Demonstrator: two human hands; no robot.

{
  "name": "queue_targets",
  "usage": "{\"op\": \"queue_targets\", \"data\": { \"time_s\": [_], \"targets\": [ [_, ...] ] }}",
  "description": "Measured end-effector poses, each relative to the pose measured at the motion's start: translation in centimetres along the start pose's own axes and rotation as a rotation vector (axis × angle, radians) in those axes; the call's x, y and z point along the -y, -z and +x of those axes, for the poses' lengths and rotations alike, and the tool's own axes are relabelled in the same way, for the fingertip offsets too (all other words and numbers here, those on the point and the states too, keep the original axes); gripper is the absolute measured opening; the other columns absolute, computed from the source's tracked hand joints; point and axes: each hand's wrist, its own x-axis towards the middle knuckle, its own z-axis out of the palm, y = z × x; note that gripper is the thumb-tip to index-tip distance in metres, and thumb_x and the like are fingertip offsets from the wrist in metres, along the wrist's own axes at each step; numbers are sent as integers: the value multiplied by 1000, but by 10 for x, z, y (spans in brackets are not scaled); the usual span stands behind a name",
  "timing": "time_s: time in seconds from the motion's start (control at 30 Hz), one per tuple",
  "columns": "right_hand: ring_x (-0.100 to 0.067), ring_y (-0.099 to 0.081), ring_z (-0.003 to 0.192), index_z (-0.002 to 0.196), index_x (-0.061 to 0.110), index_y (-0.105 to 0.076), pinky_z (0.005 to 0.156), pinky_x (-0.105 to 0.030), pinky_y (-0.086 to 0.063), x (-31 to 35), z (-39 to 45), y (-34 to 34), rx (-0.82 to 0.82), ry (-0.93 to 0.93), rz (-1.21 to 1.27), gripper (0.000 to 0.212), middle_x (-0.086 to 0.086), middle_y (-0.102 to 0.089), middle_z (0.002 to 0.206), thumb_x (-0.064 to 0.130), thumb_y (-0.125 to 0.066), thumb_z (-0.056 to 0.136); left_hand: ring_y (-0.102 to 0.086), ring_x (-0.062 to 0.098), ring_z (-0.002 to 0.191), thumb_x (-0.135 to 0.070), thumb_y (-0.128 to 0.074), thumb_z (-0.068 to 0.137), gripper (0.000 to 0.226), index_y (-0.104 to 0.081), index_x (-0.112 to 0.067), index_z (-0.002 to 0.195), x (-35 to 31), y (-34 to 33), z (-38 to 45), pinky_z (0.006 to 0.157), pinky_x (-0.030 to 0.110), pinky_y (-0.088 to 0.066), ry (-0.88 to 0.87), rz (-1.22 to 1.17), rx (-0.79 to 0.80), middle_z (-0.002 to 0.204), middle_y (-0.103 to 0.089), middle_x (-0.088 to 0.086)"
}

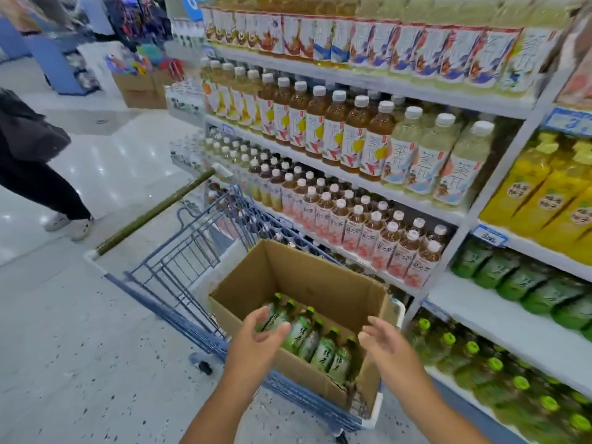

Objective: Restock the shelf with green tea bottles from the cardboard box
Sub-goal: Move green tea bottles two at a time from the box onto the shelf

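Green tea bottles (315, 342): lying in a row inside the cardboard box (307, 283).
Cardboard box: open, sitting in the blue shopping cart (179, 261).
Left hand (261, 331): fingers spread, over the box's near-left corner, holding nothing.
Right hand (382, 336): fingers relaxed, above the box's right side, empty.
Shelf (499, 318): right of the cart, stocked with green-capped bottles (490, 363).
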Motion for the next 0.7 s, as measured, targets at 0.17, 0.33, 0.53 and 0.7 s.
{"op": "queue_targets", "data": {
  "time_s": [0.17, 0.33, 0.53, 0.7],
  "targets": [
    [-7, -58, 109, 144, 30, -47, 97, -34, -51, -11, 6, -22, -27, -126, 18, 48, 16, -58, 123, 36, -63, 99, -49, -12, 93, -41, -72, 91, 56, -50, -30, 142, 5, 14, 45, 89, 29, -46, 22, 57, 80, 138, -55, -13],
    [-6, -58, 109, 144, 27, -49, 96, -32, -50, -19, 40, -28, -3, -178, 30, 49, 14, -58, 125, 36, -64, 98, -53, -4, 96, -40, -73, 90, 54, -52, -28, 139, 7, 5, 82, 87, 25, -42, 63, 62, 86, 135, -56, -10],
    [-6, -59, 109, 143, 27, -49, 94, -32, -51, -21, 96, -40, 104, -225, 27, 50, 18, -57, 122, 40, -64, 97, -52, -10, 95, -44, -74, 89, 55, -53, -30, 138, 17, 3, 109, 89, 28, -44, 132, 182, 64, 132, -57, -12],
    [-7, -55, 112, 146, 29, -45, 84, -27, -45, -23, 120, -69, 132, -307, 31, 51, 16, -53, 127, 44, -59, 99, -53, -11, 95, -50, -74, 86, 59, -53, -32, 138, 25, 0, 149, 96, 35, -49, 195, 326, 101, 133, -59, -14]
  ]
}}
